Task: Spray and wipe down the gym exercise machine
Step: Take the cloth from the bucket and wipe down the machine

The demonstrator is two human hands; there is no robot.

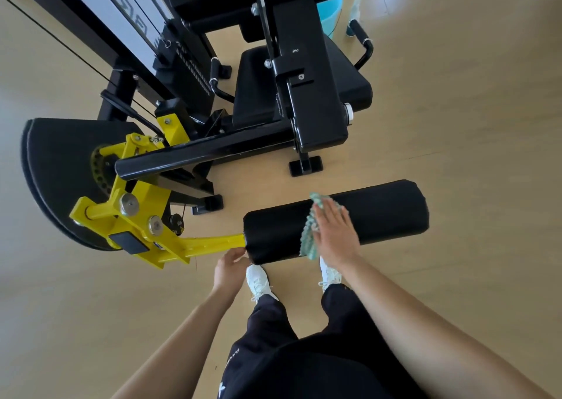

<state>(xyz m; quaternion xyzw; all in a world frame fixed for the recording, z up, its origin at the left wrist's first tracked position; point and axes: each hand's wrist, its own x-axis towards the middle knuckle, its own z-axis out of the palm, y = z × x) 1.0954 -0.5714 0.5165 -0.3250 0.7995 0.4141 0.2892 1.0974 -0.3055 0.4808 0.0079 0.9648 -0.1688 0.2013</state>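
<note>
Black vinyl covered the roller pad [380, 213], and it hung on a yellow lever arm [213, 243] that looked free to pivot. That was where I saw trouble. A hard push from the wiping hand could swing the arm away or turn the pad round its axle, and the cloth would then skid instead of cleaning. The teal cloth [307, 240] was only pinned under a flat palm, not gripped. A quick stroke could leave it behind or drop it to the floor [456, 155], just below the hand by the white shoes. The underside of the pad faced away from me, so it could easily be missed.

The right hand [333, 231] lay spread on top of the pad near its middle. Its fingers were straight and a little apart, pressing the cloth down, with the cloth poking out past the fingertips and along the thumb side. The left hand [229, 266] was at the pad's near end, just beside where the yellow arm met it. Its fingers were curled against the pad's edge, and it seemed to be steadying the pad. How firmly it held, I could not tell.

Well beyond the right hand stood what looked like the spray bottle [355, 9], next to a blue tub [330, 9] and out of reach.
</note>
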